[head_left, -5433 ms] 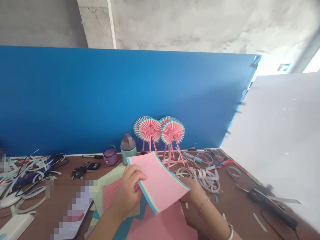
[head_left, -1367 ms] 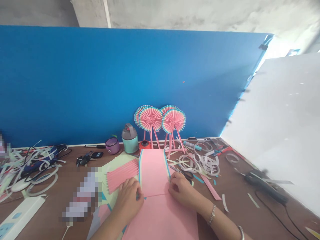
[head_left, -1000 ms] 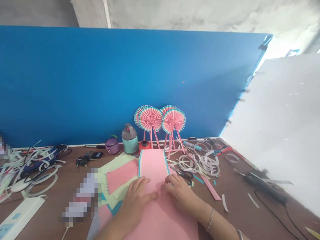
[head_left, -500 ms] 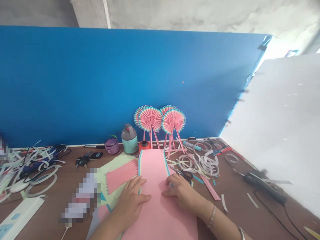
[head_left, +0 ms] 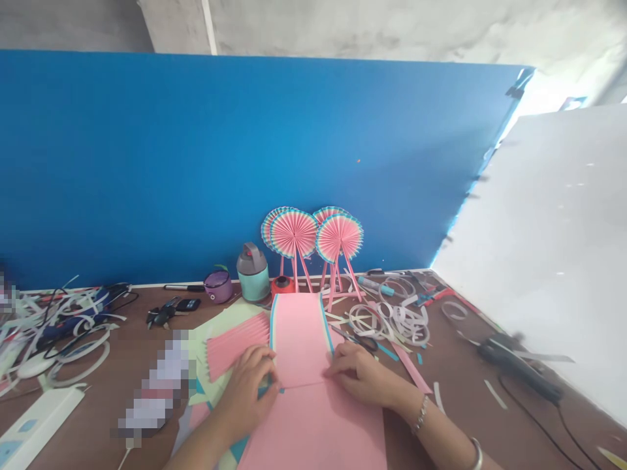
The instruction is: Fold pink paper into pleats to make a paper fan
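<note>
Pink smooth paper sheet with blue edge stripes [head_left: 298, 333], flat on the brown wooden table [head_left: 465, 398], creased across. Pinched at the crease ends by left hand [head_left: 247, 391] and right hand [head_left: 365, 377], fingers curled tight. Zigzag-folded pink strip [head_left: 235, 344] just beside.

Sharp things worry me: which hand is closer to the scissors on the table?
The right hand. Its fingertips press the pink paper just beside the scissors; the left hand is across the sheet.

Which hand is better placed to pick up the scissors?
Right, probably. The right hand rests at the pink sheet's right edge, with the scissors just beyond its fingertips. The left hand sits at the opposite edge, farther away.
</note>
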`<state>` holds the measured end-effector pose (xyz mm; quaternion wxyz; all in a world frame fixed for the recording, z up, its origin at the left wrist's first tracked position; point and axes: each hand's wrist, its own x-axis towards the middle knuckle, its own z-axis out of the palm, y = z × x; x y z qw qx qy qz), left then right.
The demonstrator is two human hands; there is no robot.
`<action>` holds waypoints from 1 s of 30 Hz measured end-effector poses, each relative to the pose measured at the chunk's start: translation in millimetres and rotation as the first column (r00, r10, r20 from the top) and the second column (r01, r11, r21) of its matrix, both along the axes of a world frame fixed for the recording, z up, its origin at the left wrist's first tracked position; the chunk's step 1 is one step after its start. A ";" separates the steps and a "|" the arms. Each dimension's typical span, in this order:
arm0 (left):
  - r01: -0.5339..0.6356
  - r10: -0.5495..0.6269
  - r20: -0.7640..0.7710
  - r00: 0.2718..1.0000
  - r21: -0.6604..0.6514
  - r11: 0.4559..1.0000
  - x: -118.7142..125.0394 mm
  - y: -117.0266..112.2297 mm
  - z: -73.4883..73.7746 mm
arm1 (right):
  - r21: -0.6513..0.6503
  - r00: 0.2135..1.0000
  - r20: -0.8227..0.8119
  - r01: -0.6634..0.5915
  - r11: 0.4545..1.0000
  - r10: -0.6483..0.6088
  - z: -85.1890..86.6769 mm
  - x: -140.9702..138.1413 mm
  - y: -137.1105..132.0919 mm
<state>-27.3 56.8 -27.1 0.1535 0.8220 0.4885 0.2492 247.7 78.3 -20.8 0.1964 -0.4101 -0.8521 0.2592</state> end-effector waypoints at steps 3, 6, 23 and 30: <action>-0.011 0.011 -0.008 1.000 0.033 0.999 0.1 -0.2 -2.5 | -0.008 1.000 -0.021 0.021 1.000 -0.022 -0.5 -1.8 0.1; -0.027 0.027 -0.007 1.000 0.057 0.998 2.0 -1.5 -3.8 | 0.001 0.998 -0.034 0.049 0.999 -0.049 -1.4 -4.1 -0.5; 0.091 -0.090 -0.065 0.994 0.014 0.996 3.4 -3.1 -6.1 | 0.070 0.996 0.093 -0.007 0.998 0.001 5.6 -4.7 -4.1; 0.083 -0.085 -0.073 0.994 -0.030 0.996 3.5 -3.3 -2.0 | 0.090 0.990 0.137 -0.032 0.995 0.019 1.4 -7.2 -3.3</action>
